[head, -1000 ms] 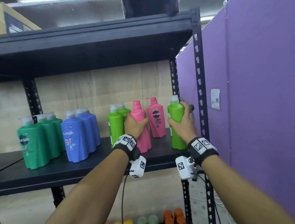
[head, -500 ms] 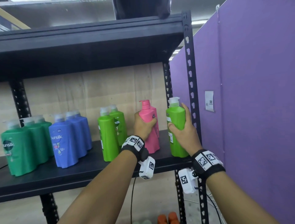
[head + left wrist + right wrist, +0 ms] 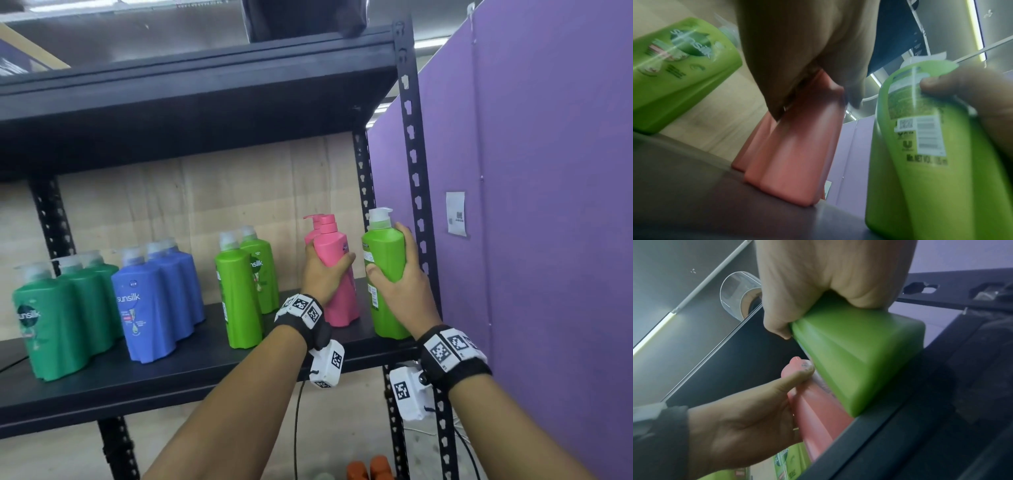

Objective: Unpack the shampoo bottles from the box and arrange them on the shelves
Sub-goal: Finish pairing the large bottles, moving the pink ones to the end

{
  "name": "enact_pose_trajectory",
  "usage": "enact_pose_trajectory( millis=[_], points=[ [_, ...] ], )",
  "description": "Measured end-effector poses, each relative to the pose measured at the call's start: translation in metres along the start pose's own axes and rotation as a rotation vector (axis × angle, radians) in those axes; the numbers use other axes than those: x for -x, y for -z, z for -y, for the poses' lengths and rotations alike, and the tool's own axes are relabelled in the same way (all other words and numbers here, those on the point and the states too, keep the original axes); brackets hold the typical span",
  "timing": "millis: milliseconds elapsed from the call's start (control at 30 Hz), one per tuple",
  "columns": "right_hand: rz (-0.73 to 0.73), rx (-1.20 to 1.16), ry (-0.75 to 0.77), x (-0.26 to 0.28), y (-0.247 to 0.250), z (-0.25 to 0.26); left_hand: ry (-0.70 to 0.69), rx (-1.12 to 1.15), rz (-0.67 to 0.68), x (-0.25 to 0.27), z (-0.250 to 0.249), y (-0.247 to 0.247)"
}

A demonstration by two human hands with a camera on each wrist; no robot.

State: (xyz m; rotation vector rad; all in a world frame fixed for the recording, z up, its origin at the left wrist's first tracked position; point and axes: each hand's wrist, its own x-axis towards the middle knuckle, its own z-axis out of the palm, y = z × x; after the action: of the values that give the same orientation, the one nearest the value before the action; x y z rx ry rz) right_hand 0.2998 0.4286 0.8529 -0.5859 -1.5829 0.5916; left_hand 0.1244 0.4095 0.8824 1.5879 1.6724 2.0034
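Observation:
My left hand (image 3: pixel 325 270) grips a pink shampoo bottle (image 3: pixel 337 274) standing on the black shelf (image 3: pixel 171 370), directly in front of a second pink bottle. My right hand (image 3: pixel 400 274) grips a light green pump bottle (image 3: pixel 383 260) at the shelf's right end, beside the black upright post (image 3: pixel 412 164). In the left wrist view the pink bottle (image 3: pixel 797 154) stands on the shelf with the light green bottle (image 3: pixel 931 162) to its right. The right wrist view shows the green bottle's base (image 3: pixel 859 361) above the shelf edge, its fingers wrapped round it.
Further left on the shelf stand two light green bottles (image 3: pixel 239 291), blue bottles (image 3: pixel 150 308) and dark green bottles (image 3: pixel 48 325). A purple partition (image 3: pixel 531 205) is close on the right. An upper shelf (image 3: pixel 205 85) hangs overhead. Orange bottles (image 3: pixel 370 469) sit below.
The front pink bottle has been slid back and right, in line with the one behind it. The green bottle stays at the shelf's right end, held slightly higher. The view shifted right.

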Motion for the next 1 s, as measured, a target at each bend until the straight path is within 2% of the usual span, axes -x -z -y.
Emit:
enact_pose_trajectory(
  millis=[133, 233, 300, 433, 500, 600, 767, 933, 1000],
  points=[
    [-0.008, 0.002, 0.0, -0.001, 0.0, 0.0, 0.067, -0.147, 0.192, 0.008, -0.005, 0.018],
    [-0.069, 0.013, 0.025, 0.0, -0.004, 0.001, 0.044, -0.478, 0.328, 0.017, -0.015, 0.041],
    [-0.102, -0.005, 0.044, 0.0, -0.007, 0.001, -0.042, -0.732, 0.339, 0.023, -0.024, 0.06],
    [-0.072, -0.056, 0.101, 0.006, -0.022, 0.007, -0.184, -1.043, 0.26, 0.038, -0.04, 0.094],
    [-0.096, -0.069, 0.16, 0.012, -0.033, 0.015, -0.226, -1.141, 0.207, 0.045, -0.046, 0.106],
    [-0.059, -0.175, 0.146, 0.021, -0.05, 0.028, -0.259, -1.234, 0.086, 0.052, -0.053, 0.123],
    [-0.041, -0.341, 0.172, 0.031, -0.086, 0.041, -0.282, -1.145, -0.085, 0.059, -0.053, 0.153],
    [0.01, -0.321, 0.185, 0.033, -0.116, 0.042, -0.347, -1.068, -0.289, 0.057, -0.026, 0.171],
    [0.073, -0.321, 0.139, 0.033, -0.125, 0.045, -0.312, -0.963, -0.315, 0.054, -0.009, 0.177]
  ],
)
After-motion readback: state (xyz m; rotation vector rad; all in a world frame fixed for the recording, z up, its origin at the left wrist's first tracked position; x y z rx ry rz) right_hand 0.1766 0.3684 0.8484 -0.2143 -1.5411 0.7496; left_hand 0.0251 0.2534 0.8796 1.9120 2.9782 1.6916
